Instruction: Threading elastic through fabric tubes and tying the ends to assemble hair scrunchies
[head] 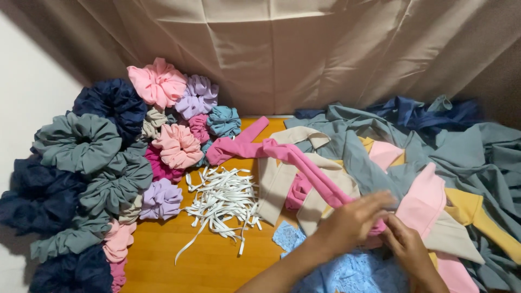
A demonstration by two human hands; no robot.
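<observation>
Low in the right half of the frame, the left hand [353, 220] and the right hand [404, 249] meet at the near end of a long magenta fabric tube [293, 157]. The left hand's grip is closed over the tube, its fingers covering the end, so the tube's tip cannot be seen. The right hand sits partly behind the left; whether its grip is closed on the fabric cannot be told. From the hands the tube runs up and left across beige fabric strips [277, 184] toward the frame's centre.

A heap of short white elastic strips [220, 201] lies on the orange wooden tabletop [163, 249] at lower centre. A pile of finished scrunchies [108, 163] in navy, grey-green, pink and lilac fills the left, cut off by the lower edge. Loose grey-blue cloth [467, 157] on the right buries pink and mustard pieces. Blue lace [347, 274] shows beneath the forearms.
</observation>
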